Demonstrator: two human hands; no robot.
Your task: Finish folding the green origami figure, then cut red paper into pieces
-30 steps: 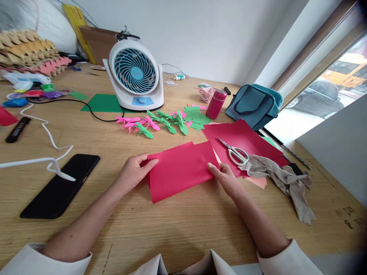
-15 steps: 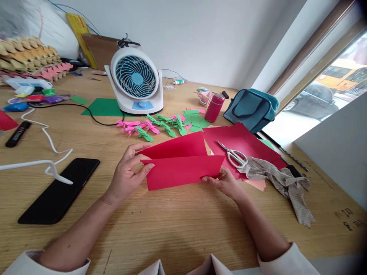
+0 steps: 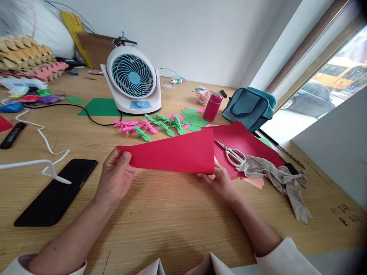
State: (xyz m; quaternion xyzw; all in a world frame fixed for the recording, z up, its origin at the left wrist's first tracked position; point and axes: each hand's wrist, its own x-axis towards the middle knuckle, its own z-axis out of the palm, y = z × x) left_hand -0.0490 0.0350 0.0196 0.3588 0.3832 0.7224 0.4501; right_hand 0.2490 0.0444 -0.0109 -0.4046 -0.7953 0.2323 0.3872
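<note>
Head view — red paper (image 3: 174, 152) — now one visible panel

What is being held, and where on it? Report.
Red paper: left hand grips its left end; right hand holds its lower right corner.

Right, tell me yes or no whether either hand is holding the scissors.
No, the left hand and right hand both grip the raised red paper, while the scissors lie on the red sheets.
</note>
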